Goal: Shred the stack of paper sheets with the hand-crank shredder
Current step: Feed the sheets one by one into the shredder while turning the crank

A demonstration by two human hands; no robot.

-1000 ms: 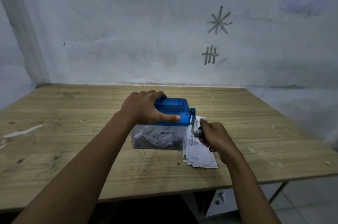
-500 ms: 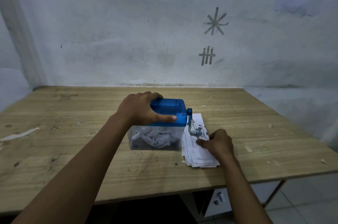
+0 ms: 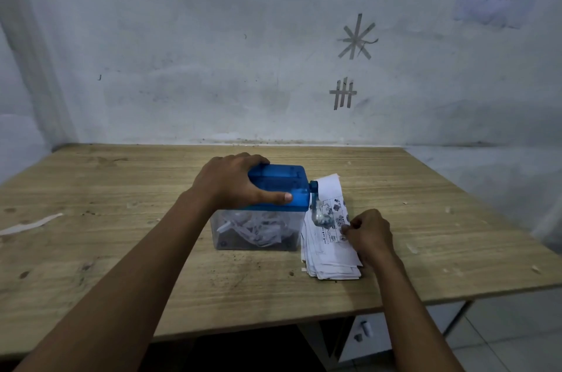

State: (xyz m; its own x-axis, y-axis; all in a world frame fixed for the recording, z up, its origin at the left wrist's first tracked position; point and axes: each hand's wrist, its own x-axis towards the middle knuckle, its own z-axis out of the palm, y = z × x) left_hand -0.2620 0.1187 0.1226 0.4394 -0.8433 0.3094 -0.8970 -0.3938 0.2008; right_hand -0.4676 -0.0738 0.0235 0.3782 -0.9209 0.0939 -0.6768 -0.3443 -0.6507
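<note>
The hand-crank shredder stands mid-table, a blue top (image 3: 281, 184) on a clear bin (image 3: 258, 233) holding white shreds. My left hand (image 3: 228, 183) grips the blue top from the left, thumb along its front edge. The metal crank (image 3: 317, 215) hangs down on the shredder's right side, with no hand on it. A stack of printed paper sheets (image 3: 328, 260) lies just right of the bin. My right hand (image 3: 372, 231) rests on the stack, its curled fingertips pinching the top sheet near the crank.
The wooden table (image 3: 121, 219) butts against a grey wall at the back. A torn paper strip (image 3: 30, 224) lies near its left edge, and small paper flecks dot the right side. The table's front edge runs close below the stack.
My right hand let go of the crank handle and dropped onto the paper stack, where its fingers now curl on the top sheet. The crank hangs still. My left hand kept its grip.
</note>
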